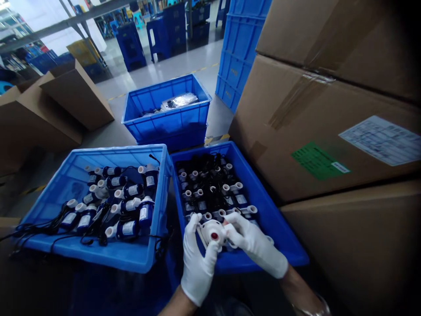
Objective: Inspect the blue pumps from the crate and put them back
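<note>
- The left hand, in a white glove, is gripping a small white pump from below and from its left side, with the fingers curling up around the round housing.
- The right hand, also gloved in white, is grasping the same pump from its right side, with the fingertips pressing on the housing.
- The pump is showing a round white face with a small red dot at its middle, and it is being held just above the near edge of the right blue crate.
- That crate is holding many more pumps with white ports and black cords, packed closely.
- The left blue crate, touching it side by side, is holding pumps with dark blue bodies and white labels, with black cords spilling over its left rim.
- A third blue crate is standing farther back on the floor, with bagged parts inside.
- Large cardboard boxes are standing stacked to the right.
</note>
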The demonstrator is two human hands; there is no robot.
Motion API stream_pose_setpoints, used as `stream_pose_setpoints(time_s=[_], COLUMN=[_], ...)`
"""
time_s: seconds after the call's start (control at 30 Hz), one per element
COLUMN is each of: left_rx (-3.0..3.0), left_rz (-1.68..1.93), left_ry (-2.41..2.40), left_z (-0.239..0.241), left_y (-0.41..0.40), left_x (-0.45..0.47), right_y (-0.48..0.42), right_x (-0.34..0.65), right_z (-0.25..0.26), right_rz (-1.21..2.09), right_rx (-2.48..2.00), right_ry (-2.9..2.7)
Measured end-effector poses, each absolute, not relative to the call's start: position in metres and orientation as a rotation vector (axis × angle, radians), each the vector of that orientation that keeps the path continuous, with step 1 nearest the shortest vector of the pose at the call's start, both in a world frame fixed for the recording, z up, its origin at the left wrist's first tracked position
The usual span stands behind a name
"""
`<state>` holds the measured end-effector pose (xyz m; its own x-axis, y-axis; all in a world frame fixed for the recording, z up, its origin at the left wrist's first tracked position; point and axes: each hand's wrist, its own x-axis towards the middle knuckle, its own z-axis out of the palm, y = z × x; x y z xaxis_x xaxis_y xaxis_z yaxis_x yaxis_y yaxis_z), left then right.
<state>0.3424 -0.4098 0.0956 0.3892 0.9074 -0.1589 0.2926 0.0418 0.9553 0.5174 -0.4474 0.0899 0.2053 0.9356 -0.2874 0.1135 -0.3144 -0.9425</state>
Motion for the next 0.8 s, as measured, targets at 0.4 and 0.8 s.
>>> stream_pose_setpoints(time_s=[0.4,0.8], left_rx=[0.962,0.437], left_rz=[0.672,0.647], left_ry=[1.070,0.876], left_z=[0.105,0.128], left_y=[-0.385,-0.378], left_x=[0.360,0.378], right_y=[-0.465,-0.461], right_x=[0.483,0.473], right_z=[0.114,0.138], right_rz=[0.129,0.136], right_rx=[-1.708,-1.836], right_ry=[-1.422,-1.264])
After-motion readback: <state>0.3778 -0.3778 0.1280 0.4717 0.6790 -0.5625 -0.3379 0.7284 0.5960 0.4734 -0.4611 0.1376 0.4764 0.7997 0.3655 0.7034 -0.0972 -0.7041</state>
